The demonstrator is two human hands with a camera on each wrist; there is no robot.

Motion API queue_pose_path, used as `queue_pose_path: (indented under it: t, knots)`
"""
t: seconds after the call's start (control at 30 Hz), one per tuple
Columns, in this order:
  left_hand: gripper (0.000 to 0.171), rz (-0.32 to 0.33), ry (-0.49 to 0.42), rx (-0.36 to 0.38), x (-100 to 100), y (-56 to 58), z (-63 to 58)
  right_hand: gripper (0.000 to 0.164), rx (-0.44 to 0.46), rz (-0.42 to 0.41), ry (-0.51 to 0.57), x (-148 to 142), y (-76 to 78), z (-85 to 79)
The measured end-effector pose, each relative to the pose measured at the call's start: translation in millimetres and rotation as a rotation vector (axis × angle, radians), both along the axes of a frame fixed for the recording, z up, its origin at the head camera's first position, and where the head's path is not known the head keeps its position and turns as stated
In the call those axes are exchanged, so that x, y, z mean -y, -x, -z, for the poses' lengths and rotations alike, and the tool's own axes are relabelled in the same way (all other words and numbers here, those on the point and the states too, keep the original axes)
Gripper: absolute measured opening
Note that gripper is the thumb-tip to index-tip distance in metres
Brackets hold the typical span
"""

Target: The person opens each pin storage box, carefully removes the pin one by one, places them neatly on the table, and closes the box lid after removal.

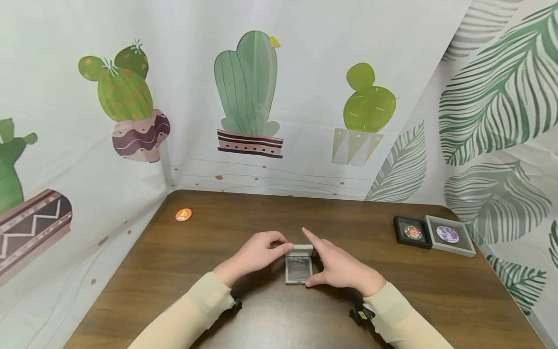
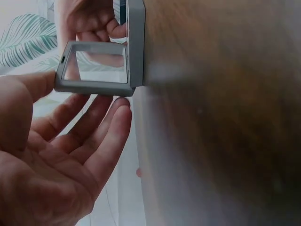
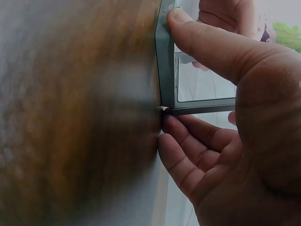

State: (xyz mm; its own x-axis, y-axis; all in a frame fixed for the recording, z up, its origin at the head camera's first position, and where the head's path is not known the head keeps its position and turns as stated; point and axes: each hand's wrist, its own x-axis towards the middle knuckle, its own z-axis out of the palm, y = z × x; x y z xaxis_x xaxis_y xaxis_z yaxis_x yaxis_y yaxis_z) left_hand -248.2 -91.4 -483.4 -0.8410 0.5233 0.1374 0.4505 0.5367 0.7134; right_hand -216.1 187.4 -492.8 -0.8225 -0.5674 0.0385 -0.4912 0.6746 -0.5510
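Left hand (image 1: 263, 251) pinches the lid (image 1: 302, 250), right hand (image 1: 337, 264) grips the base (image 1: 293, 282) between them; both look light and rigid, the film (image 1: 299, 269) probably delicate: hold edges only.

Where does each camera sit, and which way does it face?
Head view: worn on the head, facing forward and down at the table and open case; left hand, right hand and sleeves show.
Left wrist view: on that wrist, facing the case; left hand near, right hand beyond.
Right wrist view: on that wrist, facing the case from the other side; right hand near, left hand beyond.
Shared: both wrist views show the case and both hands.
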Motion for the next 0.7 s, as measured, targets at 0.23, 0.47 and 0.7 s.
queue_pose_path:
  t: [0.23, 0.47, 0.7]
  knots:
    - [0.032, 0.069, 0.042, 0.041, 4.1, 2.7, 5.0, 0.126, -0.011, -0.022, 0.009, 1.0, -0.2, -0.5]
    - [0.040, 0.107, 0.078, 0.051, 5.8, 2.4, 4.4, 0.122, -0.034, -0.046, 0.010, 1.8, -0.2, -1.6]
    - [0.042, 0.134, 0.084, 0.048, 6.8, 2.3, 5.1, 0.116, -0.062, -0.072, 0.002, 1.7, 0.2, -1.3]
